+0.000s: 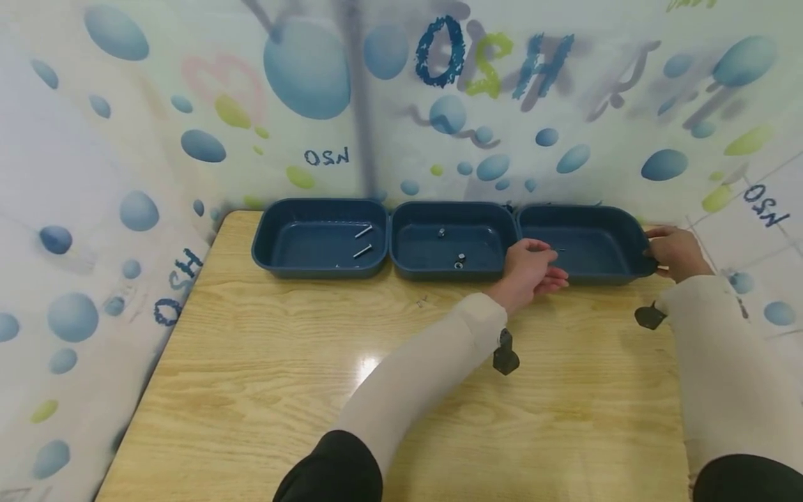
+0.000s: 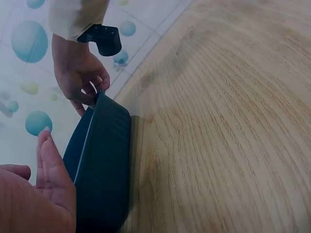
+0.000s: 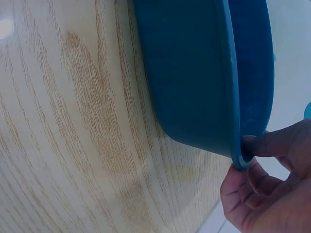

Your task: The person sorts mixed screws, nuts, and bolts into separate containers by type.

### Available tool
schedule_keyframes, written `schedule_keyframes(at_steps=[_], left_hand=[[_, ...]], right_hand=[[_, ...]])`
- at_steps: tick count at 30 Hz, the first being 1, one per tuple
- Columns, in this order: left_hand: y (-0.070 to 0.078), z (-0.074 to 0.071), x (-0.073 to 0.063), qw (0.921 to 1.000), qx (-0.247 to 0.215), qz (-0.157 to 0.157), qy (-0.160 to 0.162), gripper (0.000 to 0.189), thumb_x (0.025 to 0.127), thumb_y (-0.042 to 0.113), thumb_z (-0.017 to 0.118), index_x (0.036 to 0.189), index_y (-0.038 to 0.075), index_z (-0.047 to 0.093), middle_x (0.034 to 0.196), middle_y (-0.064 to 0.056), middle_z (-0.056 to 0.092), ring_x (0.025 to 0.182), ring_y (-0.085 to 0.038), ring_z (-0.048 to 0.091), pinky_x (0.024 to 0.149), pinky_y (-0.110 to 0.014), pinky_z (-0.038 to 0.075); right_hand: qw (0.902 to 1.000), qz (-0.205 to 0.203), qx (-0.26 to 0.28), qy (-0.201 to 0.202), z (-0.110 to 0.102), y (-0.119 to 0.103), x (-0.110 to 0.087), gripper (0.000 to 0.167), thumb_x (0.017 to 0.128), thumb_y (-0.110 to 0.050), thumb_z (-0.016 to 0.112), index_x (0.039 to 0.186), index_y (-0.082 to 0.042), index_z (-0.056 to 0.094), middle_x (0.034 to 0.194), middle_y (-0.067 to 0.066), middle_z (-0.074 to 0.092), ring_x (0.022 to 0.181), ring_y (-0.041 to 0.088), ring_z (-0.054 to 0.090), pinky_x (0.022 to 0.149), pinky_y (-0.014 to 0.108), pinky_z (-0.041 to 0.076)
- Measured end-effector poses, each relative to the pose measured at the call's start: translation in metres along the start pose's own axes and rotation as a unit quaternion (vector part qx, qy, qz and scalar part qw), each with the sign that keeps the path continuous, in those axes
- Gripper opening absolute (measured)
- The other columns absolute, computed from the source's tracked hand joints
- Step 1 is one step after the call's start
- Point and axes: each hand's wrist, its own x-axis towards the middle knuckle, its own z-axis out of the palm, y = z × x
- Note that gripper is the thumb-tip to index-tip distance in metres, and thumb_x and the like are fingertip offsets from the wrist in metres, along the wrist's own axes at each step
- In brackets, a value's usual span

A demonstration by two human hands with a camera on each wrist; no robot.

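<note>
The right-hand blue plastic tray (image 1: 592,240) stands on the wooden table. My right hand (image 1: 680,252) pinches its right end; in the right wrist view the thumb (image 3: 269,144) lies inside the rim and curled fingers are outside. Over the tray's left end is my left hand (image 1: 530,273), its fingers extended and thumb apart. The left wrist view shows that hand (image 2: 51,194) beside the tray wall (image 2: 104,170); whether it touches the rim I cannot tell. A small thin dark item (image 1: 560,250) shows in the tray near the left fingertips, too small to identify.
The middle blue tray (image 1: 417,244) holds several small metal nuts (image 1: 461,258). In the left blue tray (image 1: 301,244) lie two metal bolts (image 1: 362,252). All three trays stand in a row against the patterned wall covering (image 1: 401,153), at the back of the table (image 1: 282,362).
</note>
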Motion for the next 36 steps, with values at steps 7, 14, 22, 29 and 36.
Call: schedule_keyframes(at_steps=[7,14,22,29,36], left_hand=[[0.004,-0.015,-0.003,0.9966,-0.020,-0.035,-0.072,0.010,0.095,0.027,0.063,0.104,0.029,0.067,0.072,-0.016,0.071,0.064,-0.033,0.071,0.053,-0.035,0.057],[-0.001,-0.027,-0.014,0.9951,-0.032,-0.041,-0.084,0.010,0.094,0.028,0.065,0.099,0.033,0.071,0.057,-0.009,0.062,0.039,-0.013,0.055,0.039,-0.022,0.045],[-0.007,-0.048,-0.027,0.9939,-0.050,-0.029,-0.094,0.017,0.093,0.022,0.067,0.107,0.029,0.071,0.047,-0.002,0.049,0.034,-0.007,0.036,0.037,-0.020,0.024],[-0.020,-0.081,-0.032,0.9873,-0.049,-0.065,-0.137,0.040,0.096,0.030,0.062,0.136,0.027,0.056,0.070,-0.011,0.069,0.044,-0.012,0.060,0.042,-0.020,0.048],[-0.034,-0.106,-0.038,0.9840,-0.047,-0.072,-0.156,0.048,0.098,0.032,0.058,0.145,0.026,0.046,0.097,-0.021,0.072,0.076,-0.029,0.073,0.059,-0.033,0.059]], right_hand=[[1.0000,-0.003,-0.007,-0.004,0.001,-0.001,-0.002,0.059,0.093,-0.002,0.047,0.147,0.007,0.028,0.128,0.027,0.041,0.080,0.017,0.056,0.078,0.044,0.051],[0.9999,-0.005,-0.008,-0.003,0.003,0.001,-0.003,0.058,0.093,-0.003,0.046,0.147,0.007,0.028,0.130,0.029,0.041,0.083,0.019,0.056,0.078,0.043,0.051],[0.9997,-0.021,-0.011,0.002,0.001,0.000,-0.003,0.057,0.092,-0.005,0.047,0.145,0.008,0.031,0.125,0.026,0.042,0.073,0.011,0.055,0.072,0.036,0.051],[0.9997,-0.015,-0.018,0.002,0.003,0.000,-0.004,0.057,0.093,-0.005,0.046,0.146,0.008,0.030,0.125,0.027,0.042,0.077,0.015,0.056,0.073,0.039,0.052],[0.9995,-0.021,-0.022,0.008,0.003,0.000,-0.004,0.057,0.093,-0.006,0.046,0.147,0.007,0.029,0.125,0.027,0.043,0.076,0.013,0.055,0.071,0.037,0.052]])
